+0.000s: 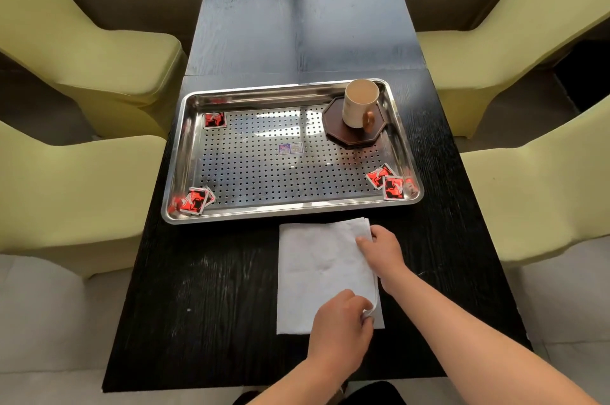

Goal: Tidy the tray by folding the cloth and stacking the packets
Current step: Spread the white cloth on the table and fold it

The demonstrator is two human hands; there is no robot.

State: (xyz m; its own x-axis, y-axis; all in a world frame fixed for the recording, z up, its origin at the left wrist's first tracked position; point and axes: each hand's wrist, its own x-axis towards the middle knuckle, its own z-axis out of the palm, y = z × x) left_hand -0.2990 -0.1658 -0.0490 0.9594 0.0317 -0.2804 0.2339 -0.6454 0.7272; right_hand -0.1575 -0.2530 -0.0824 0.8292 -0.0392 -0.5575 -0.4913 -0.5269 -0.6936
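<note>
Near the table's (204, 289) front edge: limp white cloth (317, 272), right-edge corners pinched by left hand (343, 322) and right hand (383, 249).

A long black wood-grain table (297, 25) is seen running up the centre of the frame, flanked by four pale yellow-green upholstered chairs (82, 51) at left and right, with light grey floor (39, 322) shown at the lower corners and window light reflected on the tabletop's upper middle.

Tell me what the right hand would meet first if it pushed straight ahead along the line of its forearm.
Probably the near rim of the perforated steel tray, past the white folded cloth whose far right corner the right hand pinches. Depth is unclear.
</note>
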